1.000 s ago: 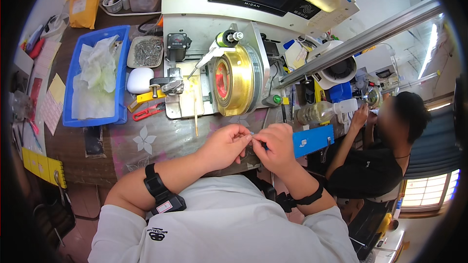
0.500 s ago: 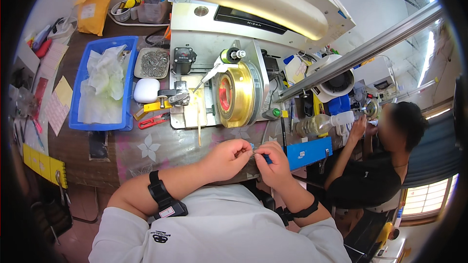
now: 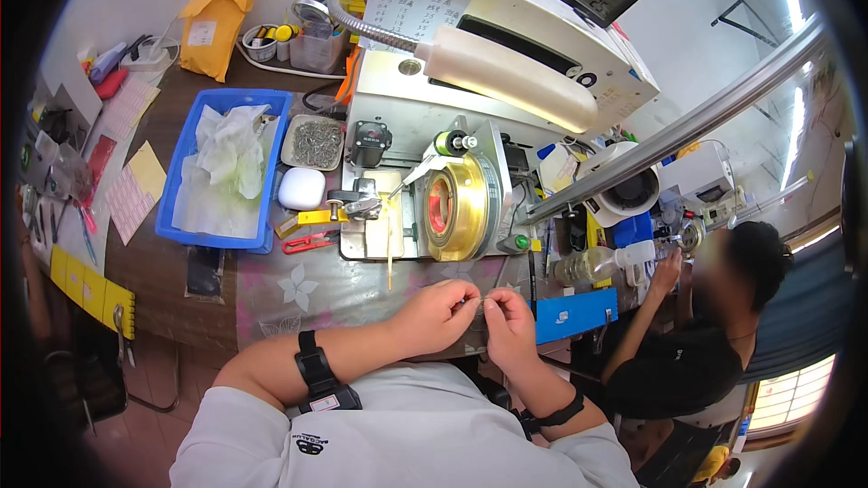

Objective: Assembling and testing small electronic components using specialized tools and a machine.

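Close together in front of the bench machine, my two hands meet at the fingertips. My left hand (image 3: 436,316) is closed in a pinch of thumb and forefinger. Facing it, my right hand (image 3: 510,323) pinches at the same spot. Whatever sits between the fingertips is too small to make out. Beyond the hands stands the machine, with a gold-coloured wheel (image 3: 462,212) and a light metal plate (image 3: 375,240). A thin light-coloured stick (image 3: 390,262) points from the plate toward me.
To the left are a blue tray (image 3: 165,188) with white sheets, a dish of small metal pieces (image 3: 316,143), a white rounded case (image 3: 302,190) and a red-handled tool (image 3: 309,242). A lamp (image 3: 520,79) hangs overhead. A blue clipboard (image 3: 579,314) and a co-worker (image 3: 687,352) are right.
The view has shifted, so the bench and machine appear lower and further right. My hands stay pinched together, with a slightly wider gap between them. A small blue spot by the fingertips no longer shows.
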### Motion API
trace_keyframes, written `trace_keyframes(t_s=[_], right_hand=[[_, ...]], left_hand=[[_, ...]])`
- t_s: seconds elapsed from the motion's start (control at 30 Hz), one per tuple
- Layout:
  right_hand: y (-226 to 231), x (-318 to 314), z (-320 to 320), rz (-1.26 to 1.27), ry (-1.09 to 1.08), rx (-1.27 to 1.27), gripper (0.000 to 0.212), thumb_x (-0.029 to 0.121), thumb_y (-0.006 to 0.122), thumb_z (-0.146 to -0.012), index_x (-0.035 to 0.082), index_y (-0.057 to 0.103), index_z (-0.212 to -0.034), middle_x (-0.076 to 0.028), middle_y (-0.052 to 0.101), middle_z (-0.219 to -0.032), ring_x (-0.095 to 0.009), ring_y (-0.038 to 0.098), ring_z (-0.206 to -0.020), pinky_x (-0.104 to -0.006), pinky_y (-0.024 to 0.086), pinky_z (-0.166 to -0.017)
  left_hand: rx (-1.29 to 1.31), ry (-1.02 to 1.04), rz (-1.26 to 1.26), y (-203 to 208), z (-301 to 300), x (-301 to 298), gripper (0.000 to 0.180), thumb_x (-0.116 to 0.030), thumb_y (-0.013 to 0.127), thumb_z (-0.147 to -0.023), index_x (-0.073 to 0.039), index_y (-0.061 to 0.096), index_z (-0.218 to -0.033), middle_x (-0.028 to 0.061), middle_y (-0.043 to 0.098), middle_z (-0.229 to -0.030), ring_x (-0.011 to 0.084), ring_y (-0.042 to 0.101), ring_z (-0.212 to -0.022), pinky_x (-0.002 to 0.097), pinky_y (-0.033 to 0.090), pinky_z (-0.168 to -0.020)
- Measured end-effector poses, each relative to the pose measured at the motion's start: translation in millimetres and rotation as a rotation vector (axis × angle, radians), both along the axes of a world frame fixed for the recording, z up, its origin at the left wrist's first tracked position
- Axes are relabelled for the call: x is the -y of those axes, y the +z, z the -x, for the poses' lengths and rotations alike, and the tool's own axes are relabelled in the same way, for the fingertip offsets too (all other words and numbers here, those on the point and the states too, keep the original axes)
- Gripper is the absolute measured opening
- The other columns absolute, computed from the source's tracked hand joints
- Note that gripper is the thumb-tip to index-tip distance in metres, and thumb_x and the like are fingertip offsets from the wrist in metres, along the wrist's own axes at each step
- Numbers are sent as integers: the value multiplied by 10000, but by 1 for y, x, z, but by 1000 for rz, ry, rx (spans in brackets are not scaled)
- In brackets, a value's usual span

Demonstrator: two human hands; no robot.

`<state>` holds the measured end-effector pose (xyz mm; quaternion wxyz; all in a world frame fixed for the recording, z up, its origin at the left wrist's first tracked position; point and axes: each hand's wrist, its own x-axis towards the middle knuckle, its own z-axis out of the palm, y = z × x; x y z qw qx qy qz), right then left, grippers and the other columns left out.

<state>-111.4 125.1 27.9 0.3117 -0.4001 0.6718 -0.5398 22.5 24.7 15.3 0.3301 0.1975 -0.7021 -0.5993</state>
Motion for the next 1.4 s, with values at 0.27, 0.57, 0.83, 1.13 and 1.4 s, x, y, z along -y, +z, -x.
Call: trace_keyframes(t_s=[0.27,0.57,0.83,1.13,1.4], right_hand=[[0,-4,8,9,-122,40,39,42,472,-924,32,509,-919,-17,511,-875,-63,474,-777,-229,407,-694],[-1,-9,3,178,-10,148,22,42,468,-929,47,486,-918,8,493,-869,-40,422,-729,-188,369,-663],[3,-8,-7,127,129,156,21,30,478,-928,47,490,-929,30,475,-840,-17,403,-695,-178,351,-601],[8,-10,-15,91,124,280,58,7,469,-890,61,472,-871,-24,489,-884,-94,442,-797,-234,378,-759],[2,-15,-15,64,126,335,30,32,493,-909,59,504,-907,23,491,-836,-47,438,-736,-205,368,-673]], left_hand=[[-8,28,-14,8,3,-5,260,-142,608,-897,7,602,-1110,82,626,-836,146,568,-668,280,472,-612],[150,-124,409,48,-54,33,153,-114,689,-813,-53,623,-937,70,599,-960,201,599,-779,302,487,-656],[63,276,695,72,-94,84,120,-127,716,-770,-21,661,-764,85,630,-705,271,607,-638,347,481,-574],[300,588,971,78,-72,99,359,-204,777,-699,-11,649,-973,112,590,-990,292,569,-921,389,448,-776],[278,610,1146,71,-57,97,79,-72,615,-736,-31,548,-742,95,529,-780,273,540,-753,385,420,-674]])
